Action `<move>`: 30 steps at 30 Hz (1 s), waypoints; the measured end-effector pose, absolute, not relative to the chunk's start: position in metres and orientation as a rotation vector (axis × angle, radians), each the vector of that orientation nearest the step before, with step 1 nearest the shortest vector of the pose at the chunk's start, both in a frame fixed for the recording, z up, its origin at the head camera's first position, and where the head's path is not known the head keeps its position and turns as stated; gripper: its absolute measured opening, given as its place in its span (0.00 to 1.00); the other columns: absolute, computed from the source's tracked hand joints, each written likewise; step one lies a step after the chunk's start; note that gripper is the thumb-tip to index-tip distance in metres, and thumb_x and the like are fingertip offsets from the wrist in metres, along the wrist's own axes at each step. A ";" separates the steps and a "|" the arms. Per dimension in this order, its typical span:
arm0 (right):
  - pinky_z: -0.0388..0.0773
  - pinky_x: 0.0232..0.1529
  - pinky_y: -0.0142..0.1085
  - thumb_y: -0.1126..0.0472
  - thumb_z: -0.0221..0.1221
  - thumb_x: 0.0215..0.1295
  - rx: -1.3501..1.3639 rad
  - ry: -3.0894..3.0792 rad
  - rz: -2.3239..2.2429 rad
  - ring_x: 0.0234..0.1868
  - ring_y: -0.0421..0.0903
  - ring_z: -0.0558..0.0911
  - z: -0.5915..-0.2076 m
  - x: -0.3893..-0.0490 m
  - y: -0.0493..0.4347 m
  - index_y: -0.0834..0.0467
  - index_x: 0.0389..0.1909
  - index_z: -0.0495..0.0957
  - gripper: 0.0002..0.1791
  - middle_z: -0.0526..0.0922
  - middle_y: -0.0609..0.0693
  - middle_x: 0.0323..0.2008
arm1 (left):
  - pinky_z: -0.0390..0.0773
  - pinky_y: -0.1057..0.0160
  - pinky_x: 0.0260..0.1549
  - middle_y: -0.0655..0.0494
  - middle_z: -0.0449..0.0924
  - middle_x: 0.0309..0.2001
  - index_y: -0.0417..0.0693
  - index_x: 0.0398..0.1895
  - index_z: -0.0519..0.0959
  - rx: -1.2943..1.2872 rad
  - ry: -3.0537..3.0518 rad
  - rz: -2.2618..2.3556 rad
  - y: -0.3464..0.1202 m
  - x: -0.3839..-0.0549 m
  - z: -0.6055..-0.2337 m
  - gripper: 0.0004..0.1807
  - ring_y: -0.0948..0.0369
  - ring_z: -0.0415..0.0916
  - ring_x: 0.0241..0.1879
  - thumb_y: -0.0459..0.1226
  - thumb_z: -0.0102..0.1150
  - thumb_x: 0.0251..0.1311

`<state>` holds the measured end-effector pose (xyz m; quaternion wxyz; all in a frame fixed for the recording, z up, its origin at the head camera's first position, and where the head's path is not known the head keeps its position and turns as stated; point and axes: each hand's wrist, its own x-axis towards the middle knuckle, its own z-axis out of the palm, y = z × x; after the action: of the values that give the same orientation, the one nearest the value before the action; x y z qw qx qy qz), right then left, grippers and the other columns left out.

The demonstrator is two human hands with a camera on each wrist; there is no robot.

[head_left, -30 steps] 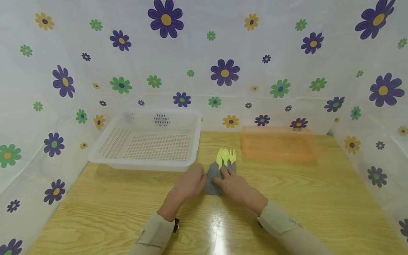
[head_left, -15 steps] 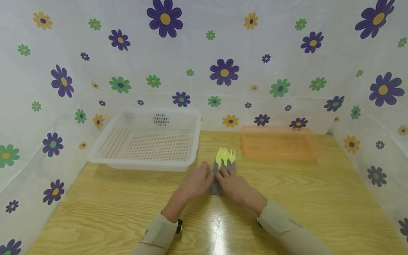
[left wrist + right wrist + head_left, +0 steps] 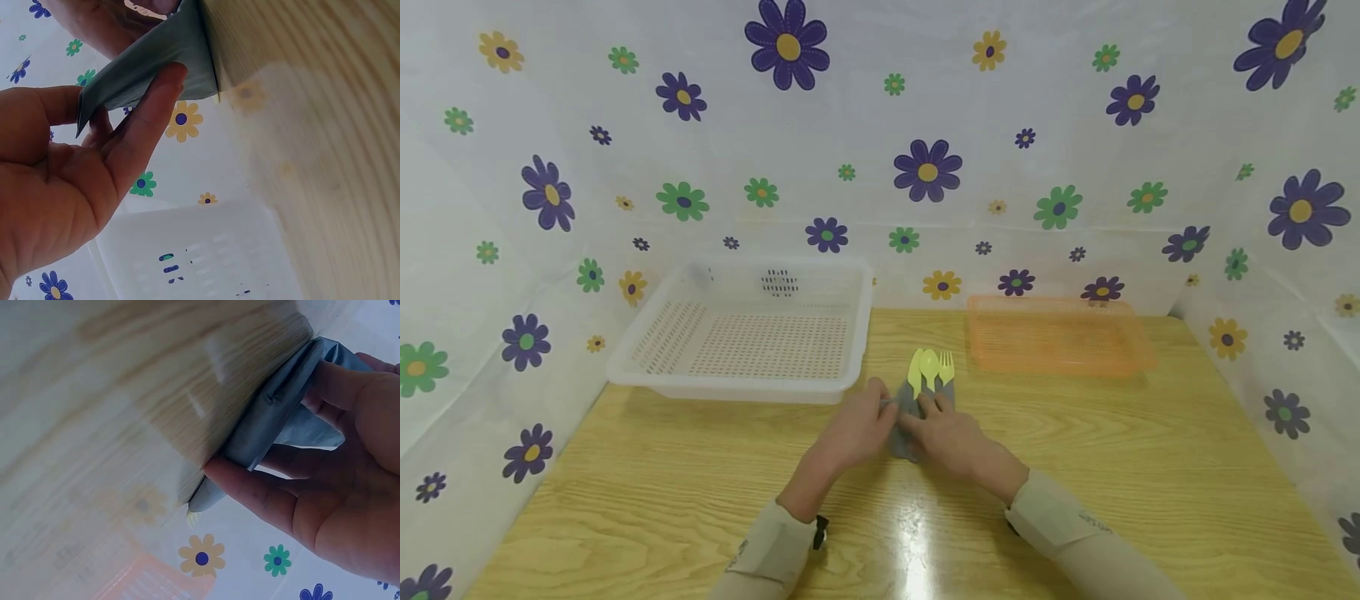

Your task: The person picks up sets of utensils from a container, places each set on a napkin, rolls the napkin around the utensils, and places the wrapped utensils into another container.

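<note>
A grey-blue napkin (image 3: 904, 444) is folded around the handles of yellow-green cutlery on the table. The heads of a knife (image 3: 915, 369), a spoon (image 3: 929, 365) and a fork (image 3: 946, 367) stick out at its far end. My left hand (image 3: 852, 431) pinches the napkin's left flap between thumb and fingers; that flap stands raised in the left wrist view, where the napkin (image 3: 156, 65) slants up. My right hand (image 3: 957, 442) holds the bundle down over the handles, thumb and fingertips on the rolled napkin (image 3: 262, 425). The handles are hidden.
Behind my left hand stands a large white perforated basket (image 3: 737, 387). A shallow orange basket (image 3: 1060, 367) sits at the back right. Flowered white sheeting (image 3: 850, 125) encloses the wooden table (image 3: 1075, 442) at the back and sides.
My left hand has moved right with the napkin's flap, folding it in toward the cutlery, then eased slightly back left. My right hand has stayed almost in place.
</note>
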<state>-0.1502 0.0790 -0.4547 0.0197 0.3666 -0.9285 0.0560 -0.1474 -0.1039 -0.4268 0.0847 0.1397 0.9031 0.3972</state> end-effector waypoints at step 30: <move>0.84 0.33 0.52 0.61 0.58 0.71 1.227 -3.013 0.209 0.64 0.73 0.69 -0.451 -0.156 0.089 0.51 0.60 0.74 0.18 0.66 0.73 0.66 | 0.63 0.65 0.15 0.54 0.67 0.21 0.36 0.38 0.70 0.433 2.875 0.963 -0.094 -0.144 -0.427 0.06 0.61 0.64 0.17 0.33 0.47 0.70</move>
<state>-0.1560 0.0893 -0.4510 -0.0592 0.3757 -0.9226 0.0641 -0.1437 -0.0937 -0.4268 0.0394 0.1413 0.9379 0.3142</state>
